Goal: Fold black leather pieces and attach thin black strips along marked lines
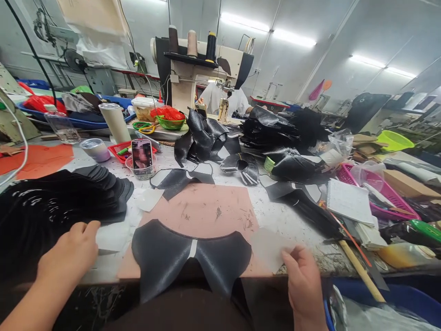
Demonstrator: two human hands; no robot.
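Observation:
My left hand (pixel 70 250) is closed at the left, its fingertips on the edge of a whitish translucent piece (pixel 113 236) beside the black stack. At the right, my right hand (pixel 303 278) pinches another thin translucent piece (pixel 268 248) between thumb and fingers. Between my hands lies a black leather shoe upper piece (pixel 161 257), spread with its two lobes toward the sides and a short white strip (pixel 193 248) at its middle. Its lower part hangs past the table edge. Under it is a pink board (pixel 213 202) with dark smudges.
A stack of black pieces (pixel 99 188) stands left. Ahead are a phone (pixel 142 156), black leather parts (pixel 203 138) and a sewing machine (pixel 182 87) with thread cones. To the right lie a notebook (pixel 347 200), a pink basket (pixel 396 202) and a wooden-handled tool (pixel 360 269).

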